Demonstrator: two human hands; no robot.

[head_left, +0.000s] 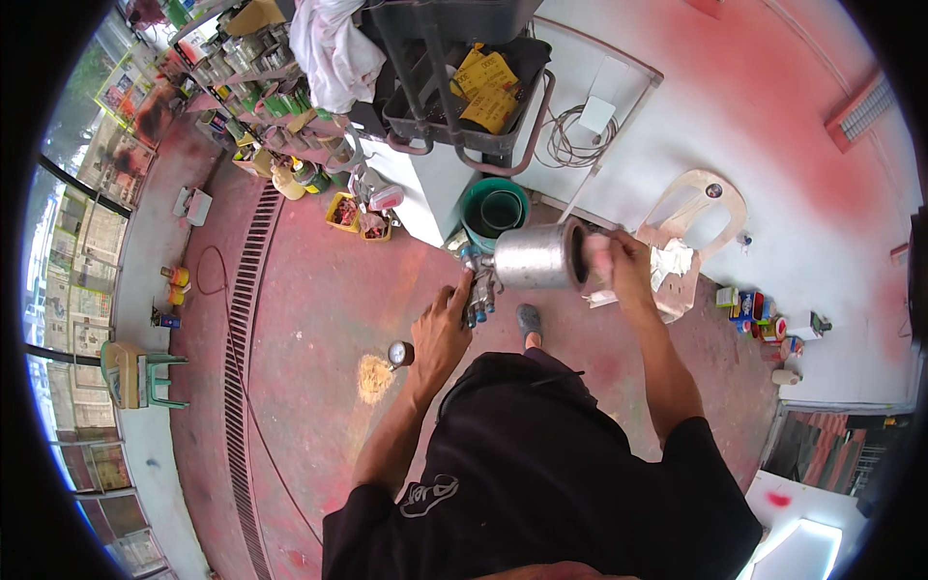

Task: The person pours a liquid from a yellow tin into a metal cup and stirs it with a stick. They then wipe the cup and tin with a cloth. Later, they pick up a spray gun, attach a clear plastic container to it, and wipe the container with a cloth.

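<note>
Head view, looking straight down over the person's dark shirt to a red-stained concrete floor (319,290). Both hands are raised in front of the torso on a paint spray gun with a cylindrical bare-metal cup (536,256). The left hand (440,333) is wrapped around the gun's handle and body, fingers closed on it, thumb up along the side; a small round pressure gauge (400,354) hangs just below that wrist at the handle's base. The right hand (619,266) is at the cup's open mouth, fingers curled on a pale crumpled rag (595,259) pressed against or into the opening (how deep cannot be told). The cup lies on its side, its long axis running left to right across the view, mouth toward the right hand, closed end toward the gun body and left hand. So the opening lies directly left of the right fingers, touching them; the left hand only carries the tool. Nothing rests on a bench: the gun is held in the air above the floor. Beyond it, a teal plastic bucket (493,208) stands on the floor beside a white cabinet (430,184); a beige plastic chair (701,208) with a white cloth (672,261) on its seat sits to the right, near the wall.
</note>
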